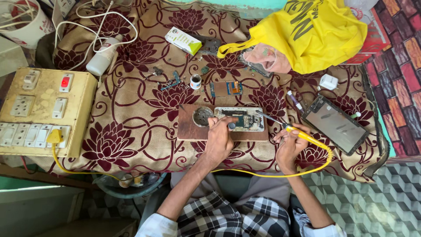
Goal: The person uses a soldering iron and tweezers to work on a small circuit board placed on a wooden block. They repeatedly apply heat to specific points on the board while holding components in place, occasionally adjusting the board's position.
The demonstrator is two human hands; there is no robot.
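We are holding a yellow soldering iron (289, 128) in our right hand (290, 142), fingers closing around its handle, its long axis slanting up-left, tip pointing at the opened phone (240, 119) lying lengthwise on a wooden board (189, 129), our left hand (219, 138) resting on the phone's lower edge, fingertips (231, 125) pressing it, fingers loosely curling, iron just to the right of them.

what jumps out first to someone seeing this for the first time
At centre, an opened phone lies on a wooden board, steadied by the left hand while the right hand holds a yellow soldering iron over it. A bright yellow bag fills the upper right.
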